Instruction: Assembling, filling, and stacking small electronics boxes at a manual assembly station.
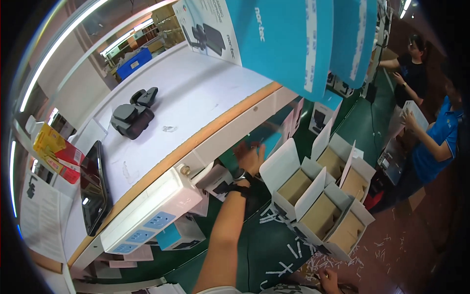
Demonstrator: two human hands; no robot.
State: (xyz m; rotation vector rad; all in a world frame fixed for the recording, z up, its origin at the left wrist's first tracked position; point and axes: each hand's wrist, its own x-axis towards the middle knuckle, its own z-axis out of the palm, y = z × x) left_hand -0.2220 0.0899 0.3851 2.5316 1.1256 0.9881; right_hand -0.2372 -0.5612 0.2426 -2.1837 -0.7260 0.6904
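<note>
My left hand (248,158), with a dark watch and band at the wrist, reaches beneath the white shelf. Its fingers look spread though slightly blurred, and I see nothing in them. Close by are a blue-and-white box (274,144) and a small white printed box (218,182). To its right stand several open white cartons with brown inserts (294,187). At the lower edge my right hand (329,280) is curled, fingers pressed together; whatever it holds, if anything, cannot be made out. White paper strips (313,264) lie scattered near it.
On the white shelf (191,112) sit a black device on a mount (131,120) and a dark phone (95,188). A power strip (154,220) runs along its front edge. Blue hanging sheets (279,44) block the upper middle. Two people (433,147) work at the right.
</note>
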